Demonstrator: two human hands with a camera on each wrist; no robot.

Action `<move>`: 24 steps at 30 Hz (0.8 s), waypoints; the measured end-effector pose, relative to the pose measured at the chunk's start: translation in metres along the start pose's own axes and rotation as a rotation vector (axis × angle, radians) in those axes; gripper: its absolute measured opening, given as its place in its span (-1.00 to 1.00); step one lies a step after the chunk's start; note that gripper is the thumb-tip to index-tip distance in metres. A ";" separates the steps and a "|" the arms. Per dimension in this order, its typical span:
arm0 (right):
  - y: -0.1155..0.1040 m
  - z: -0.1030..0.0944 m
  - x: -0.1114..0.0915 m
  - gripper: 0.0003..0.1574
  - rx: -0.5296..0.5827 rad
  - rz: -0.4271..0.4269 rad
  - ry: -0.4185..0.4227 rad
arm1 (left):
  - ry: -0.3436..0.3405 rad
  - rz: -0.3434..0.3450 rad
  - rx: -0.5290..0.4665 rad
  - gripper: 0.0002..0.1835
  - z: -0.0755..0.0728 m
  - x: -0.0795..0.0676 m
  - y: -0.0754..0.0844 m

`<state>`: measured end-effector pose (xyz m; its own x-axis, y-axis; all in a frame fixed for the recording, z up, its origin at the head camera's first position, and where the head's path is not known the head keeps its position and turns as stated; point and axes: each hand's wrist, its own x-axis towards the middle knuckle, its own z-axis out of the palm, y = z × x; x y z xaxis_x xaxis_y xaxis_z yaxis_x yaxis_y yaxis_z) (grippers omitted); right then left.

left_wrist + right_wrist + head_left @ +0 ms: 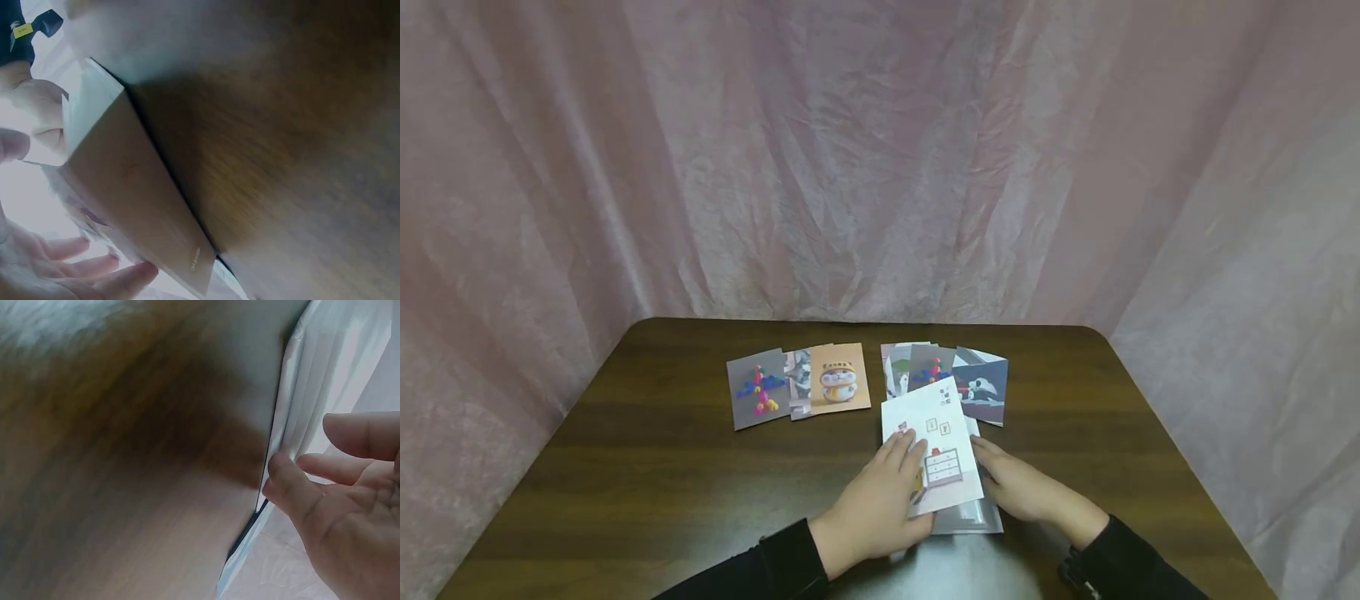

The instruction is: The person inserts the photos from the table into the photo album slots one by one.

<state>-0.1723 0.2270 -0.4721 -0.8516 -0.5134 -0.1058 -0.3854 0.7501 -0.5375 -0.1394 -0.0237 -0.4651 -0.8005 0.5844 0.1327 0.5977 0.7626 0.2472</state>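
Observation:
A small photo album [966, 523] with clear plastic pages lies near the middle of the table. Over it slants a white printed page [931, 429] with small drawings. My left hand [883, 504] holds the page along its left side, fingers over the edge and thumb at the lower corner. Seen from the left wrist, a beige cover [137, 175] slopes down to the table beside the fingertips. My right hand [1022, 487] touches the album's right edge. In the right wrist view, its fingertips [284, 465] meet the layered edge, thumb held apart.
Three overlapping photo cards, including an orange one [840, 379] and a grey one [758, 389], lie at back left. Several more, with a dark blue one [981, 390], lie behind the album, partly covered by the white page. A pink curtain [880, 167] hangs behind the table.

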 end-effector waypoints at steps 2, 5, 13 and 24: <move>-0.001 -0.001 0.000 -0.38 -0.010 -0.002 -0.004 | 0.038 -0.023 -0.063 -0.06 -0.001 -0.001 0.001; -0.003 -0.001 -0.001 -0.39 -0.013 0.007 -0.017 | 0.107 -0.058 -0.174 -0.06 -0.005 -0.003 0.002; -0.009 0.003 0.000 -0.36 -0.011 0.074 -0.032 | 0.260 -0.099 -0.522 -0.09 -0.028 -0.017 -0.003; -0.013 0.002 0.001 -0.35 -0.017 0.089 -0.054 | 0.478 -0.243 -0.853 -0.33 -0.042 -0.060 -0.028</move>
<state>-0.1676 0.2162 -0.4671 -0.8625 -0.4658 -0.1979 -0.3154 0.8005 -0.5096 -0.1101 -0.0914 -0.4399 -0.9419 0.1245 0.3121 0.3352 0.2841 0.8983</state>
